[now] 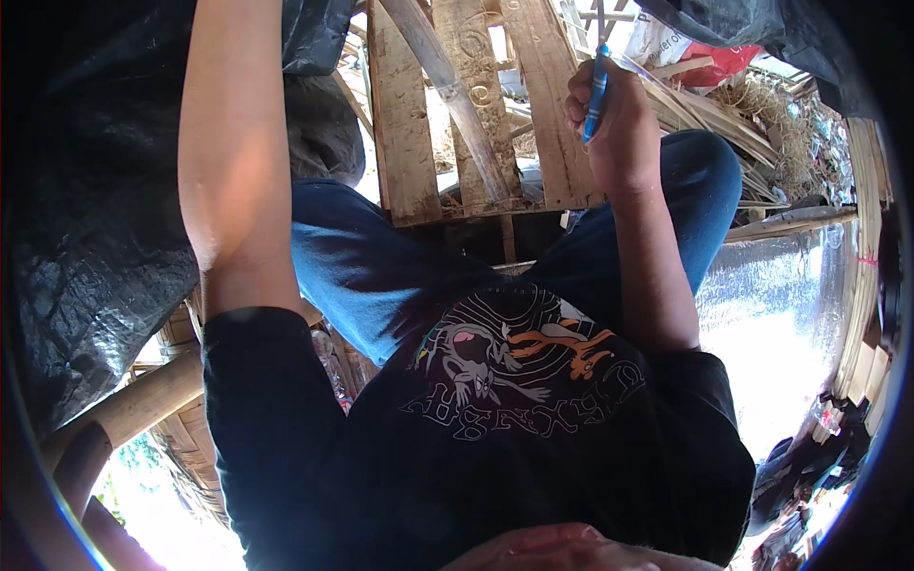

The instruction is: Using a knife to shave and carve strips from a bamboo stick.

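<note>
Gripping the blue tool (pixel 598 93), the right hand (pixel 625 119) sits between one and two o'clock of the picture's centre, fingers curled around the handle. The tool's long axis runs nearly twelve to six, its thin shaft pointing to twelve. From it the pole (pixel 446 81) lies at nine o'clock, apart from the hand and slanting from eleven to five across the planks (pixel 405 152). The left arm (pixel 236 133) runs out of view at eleven o'clock — I cannot tell what the left hand holds, or which hand is nearer the pole. The planks, worn and gapped, stand at twelve o'clock, beyond the seated person's legs (pixel 343 238). Around them: dark plastic (pixel 86 209) at nine, a wooden beam (pixel 152 395) at eight, split strips (pixel 709 119) at two — and a glaring silver sheet (pixel 781 271) at three.
</note>
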Available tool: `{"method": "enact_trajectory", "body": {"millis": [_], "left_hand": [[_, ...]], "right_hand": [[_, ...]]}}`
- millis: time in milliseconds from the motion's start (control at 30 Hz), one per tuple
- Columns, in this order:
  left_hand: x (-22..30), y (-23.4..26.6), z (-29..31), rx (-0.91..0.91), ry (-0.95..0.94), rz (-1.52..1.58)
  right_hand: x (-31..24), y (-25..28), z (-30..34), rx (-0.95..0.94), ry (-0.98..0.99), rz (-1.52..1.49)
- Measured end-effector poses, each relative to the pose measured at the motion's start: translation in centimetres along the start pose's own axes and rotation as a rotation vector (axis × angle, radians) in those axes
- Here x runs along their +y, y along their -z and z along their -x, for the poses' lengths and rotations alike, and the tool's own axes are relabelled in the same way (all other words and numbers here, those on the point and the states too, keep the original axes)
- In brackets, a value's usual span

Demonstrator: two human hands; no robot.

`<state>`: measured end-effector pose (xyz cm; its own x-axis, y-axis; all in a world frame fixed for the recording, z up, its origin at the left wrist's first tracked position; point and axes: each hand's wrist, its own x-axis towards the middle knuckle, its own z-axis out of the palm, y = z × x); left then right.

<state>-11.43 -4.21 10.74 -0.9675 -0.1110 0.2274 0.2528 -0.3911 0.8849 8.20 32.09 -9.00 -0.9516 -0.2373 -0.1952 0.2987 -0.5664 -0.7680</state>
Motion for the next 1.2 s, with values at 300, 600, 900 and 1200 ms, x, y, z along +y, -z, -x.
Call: {"method": "enact_trajectory", "body": {"millis": [300, 600, 900, 1200], "left_hand": [[-1.4, -8.4, 11.2, 0.278, -0.098, -0.335], [-11.8, -4.8, 25.0, 0.268, 0.101, -0.290], [-15.3, -4.6, 30.2, 0.261, 0.317, -0.068], [-17.4, -4.0, 31.4, 0.159, 0.194, -0.139]], "right_hand": [[0.1, -0.5, 0.1, -0.034, 0.004, 0.011], [-0.1, -0.6, 0.0, -0.008, -0.071, -0.044], [0.8, -1.0, -0.4, -0.002, -0.076, 0.032], [2.0, -0.8, -0.4, -0.013, -0.110, 0.059]]}}
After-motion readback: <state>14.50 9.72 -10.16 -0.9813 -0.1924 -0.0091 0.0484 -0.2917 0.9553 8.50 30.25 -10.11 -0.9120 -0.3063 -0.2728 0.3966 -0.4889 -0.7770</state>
